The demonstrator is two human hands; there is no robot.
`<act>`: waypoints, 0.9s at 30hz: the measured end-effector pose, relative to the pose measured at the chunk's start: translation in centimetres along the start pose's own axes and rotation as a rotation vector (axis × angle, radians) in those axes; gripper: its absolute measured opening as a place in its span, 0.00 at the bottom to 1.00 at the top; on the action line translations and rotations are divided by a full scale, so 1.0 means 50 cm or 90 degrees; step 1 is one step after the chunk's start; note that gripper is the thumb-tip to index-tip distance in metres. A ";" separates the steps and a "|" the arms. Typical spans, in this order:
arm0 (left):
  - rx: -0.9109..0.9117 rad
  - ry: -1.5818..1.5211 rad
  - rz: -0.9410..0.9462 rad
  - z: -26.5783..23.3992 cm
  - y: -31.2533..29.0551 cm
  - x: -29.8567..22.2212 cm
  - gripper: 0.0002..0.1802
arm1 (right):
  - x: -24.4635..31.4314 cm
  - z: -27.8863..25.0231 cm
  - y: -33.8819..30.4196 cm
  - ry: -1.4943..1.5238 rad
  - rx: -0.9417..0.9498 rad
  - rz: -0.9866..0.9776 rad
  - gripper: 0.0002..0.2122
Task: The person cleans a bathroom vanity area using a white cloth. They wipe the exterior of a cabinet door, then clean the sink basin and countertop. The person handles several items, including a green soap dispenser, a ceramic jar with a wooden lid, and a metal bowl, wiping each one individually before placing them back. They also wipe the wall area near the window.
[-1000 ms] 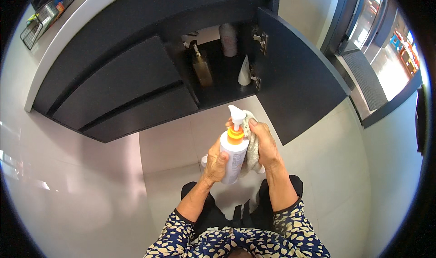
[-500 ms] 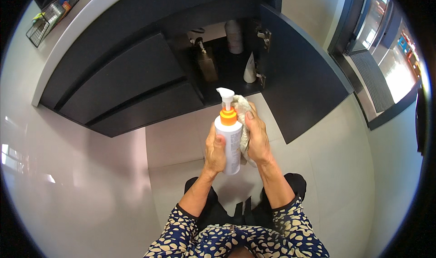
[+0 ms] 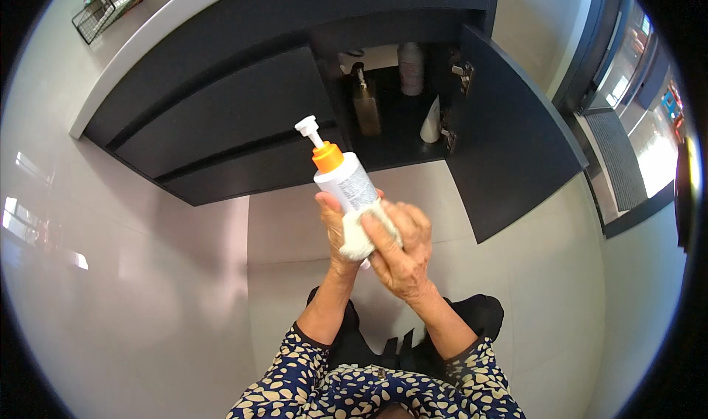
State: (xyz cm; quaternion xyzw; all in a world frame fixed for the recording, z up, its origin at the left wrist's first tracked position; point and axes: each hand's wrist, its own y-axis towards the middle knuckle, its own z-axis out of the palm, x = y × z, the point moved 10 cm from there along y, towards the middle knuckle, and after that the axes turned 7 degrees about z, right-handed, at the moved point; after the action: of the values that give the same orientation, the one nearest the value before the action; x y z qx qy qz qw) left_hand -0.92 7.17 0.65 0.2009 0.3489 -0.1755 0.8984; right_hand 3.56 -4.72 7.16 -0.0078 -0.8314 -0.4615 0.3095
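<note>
at the bottom of the frame are the wearer's sleeves (image 3: 284,367), dark blue with cream spots, and between them dark trousers (image 3: 343,338) over the pale tiled floor (image 3: 287,301). above these, around the middle of the frame, the two hands meet at a white pump bottle (image 3: 349,186). the left hand (image 3: 334,234) grasps its lower part from the left, thumb along the side. the right hand (image 3: 404,253) is closed over a cream cloth (image 3: 358,237), fingers pressing it against the lower front of the bottle; this hand is slightly blurred. the bottle leans, its orange collar (image 3: 327,156) and white pump head (image 3: 307,127) toward the upper left.

farther off, a dark cabinet (image 3: 236,116) fills the upper middle, its door (image 3: 516,139) swung open to the right. inside stand a white tube (image 3: 431,122) near the hinges, a brownish pump bottle (image 3: 366,111) to its left, and a pale bottle (image 3: 411,68) deeper in. a white counter edge (image 3: 147,57) curves through the upper left, with a black wire basket (image 3: 96,21) beyond it. at the far right a ridged grey mat (image 3: 616,157) lies in a doorway.
</note>
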 end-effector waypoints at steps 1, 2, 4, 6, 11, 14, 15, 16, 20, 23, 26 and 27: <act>-0.052 0.101 0.060 -0.015 -0.007 -0.007 0.41 | -0.009 -0.002 0.010 0.003 -0.002 0.024 0.23; -0.104 0.202 0.119 -0.029 -0.018 -0.022 0.40 | -0.017 -0.004 0.015 0.006 -0.005 0.048 0.23; -0.071 0.277 0.136 -0.019 -0.021 -0.028 0.39 | -0.030 -0.002 0.022 0.043 0.008 0.070 0.21; -0.038 0.361 0.138 -0.016 -0.023 -0.028 0.41 | -0.040 0.001 0.031 0.087 0.017 0.095 0.20; -0.066 0.368 0.120 -0.031 -0.057 -0.010 0.43 | -0.115 0.046 0.029 0.423 0.104 0.302 0.22; -0.077 0.356 0.184 -0.038 -0.062 -0.022 0.43 | -0.163 0.102 -0.026 0.473 0.229 0.477 0.25; -0.063 0.361 0.203 -0.026 -0.058 -0.038 0.42 | -0.177 0.109 -0.044 0.425 0.253 0.481 0.28; -0.053 0.367 0.226 -0.020 -0.054 -0.054 0.42 | -0.190 0.120 -0.064 0.441 0.247 0.506 0.28; -0.064 0.270 0.249 -0.053 -0.026 -0.060 0.41 | -0.189 0.117 -0.100 0.515 0.132 0.632 0.28; -0.145 0.393 0.369 -0.029 -0.027 -0.088 0.39 | -0.212 0.119 -0.132 0.578 0.001 0.678 0.26; -0.187 0.417 0.331 -0.022 -0.039 -0.090 0.33 | -0.221 0.093 -0.115 0.491 -0.067 0.608 0.23; -0.213 0.368 0.280 -0.030 -0.046 -0.086 0.32 | -0.205 0.080 -0.100 0.417 -0.059 0.555 0.22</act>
State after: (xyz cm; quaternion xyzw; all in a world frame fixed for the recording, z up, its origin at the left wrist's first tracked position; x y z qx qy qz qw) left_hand -5.79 6.65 2.09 0.1625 0.5596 0.1440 0.7998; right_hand 8.31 -1.73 -3.53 -0.2211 -0.5899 -0.3051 0.7142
